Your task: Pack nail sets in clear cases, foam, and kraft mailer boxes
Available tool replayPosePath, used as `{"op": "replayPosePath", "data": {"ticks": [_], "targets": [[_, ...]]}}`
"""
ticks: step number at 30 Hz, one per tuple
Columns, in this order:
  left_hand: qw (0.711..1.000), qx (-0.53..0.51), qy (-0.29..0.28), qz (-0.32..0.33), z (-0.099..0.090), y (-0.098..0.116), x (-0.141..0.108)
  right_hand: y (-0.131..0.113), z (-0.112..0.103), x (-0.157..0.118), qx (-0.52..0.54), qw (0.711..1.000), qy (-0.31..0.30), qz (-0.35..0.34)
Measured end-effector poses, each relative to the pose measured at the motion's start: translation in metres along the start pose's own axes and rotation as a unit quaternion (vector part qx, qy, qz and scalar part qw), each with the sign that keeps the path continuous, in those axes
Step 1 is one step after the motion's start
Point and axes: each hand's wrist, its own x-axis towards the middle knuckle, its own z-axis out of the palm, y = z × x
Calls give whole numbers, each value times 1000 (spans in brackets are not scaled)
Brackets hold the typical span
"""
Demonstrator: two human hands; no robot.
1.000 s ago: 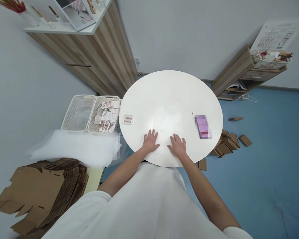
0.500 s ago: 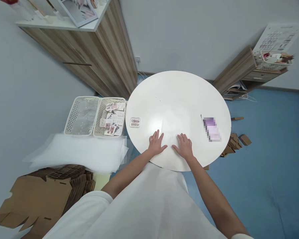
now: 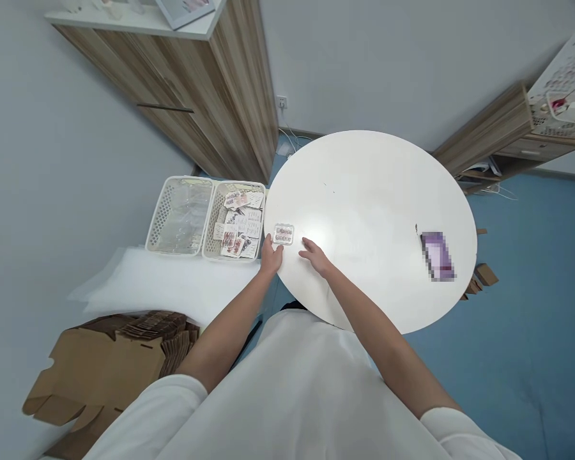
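Note:
A small clear case [image 3: 283, 234] with rows of reddish pieces lies near the left edge of the white oval table [image 3: 374, 191]. My left hand [image 3: 271, 255] is at the table's edge, at the case's lower left corner, thumb and fingers apart. Just right of the case, my right hand [image 3: 315, 255] hovers over or rests on the table with its fingers apart and nothing in it. A blurred purple object [image 3: 438, 255] lies at the table's right side.
Left of the table stand a basket of printed cards [image 3: 239, 223] and a basket of clear plastic [image 3: 182, 217]. White sheets [image 3: 172, 278] and folded cardboard [image 3: 110, 364] are nearer. A wooden cabinet [image 3: 230, 96] stands behind; a shelf unit [image 3: 493, 140] is at the right.
Both hands have left the table's front middle and moved left to the small case. The camera view has shifted, so the table appears farther right.

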Motion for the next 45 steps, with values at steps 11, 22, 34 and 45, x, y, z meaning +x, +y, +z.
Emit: {"op": "replayPosePath", "data": {"ticks": [11,22,34,45], "targets": [[996,-86,-14,3,3,-7,6,-8,19,18,48,998,-42,-5],[989,-118,-61,71,32,25,-21,9,-25,-28,75,990,113,-35],[981,-23,-150,121,118,63,-93,69,-110,-111,-152,941,292,-79],[985,33,-136,104,160,57,-131,108,-145,-132,-241,940,234,-64]]}}
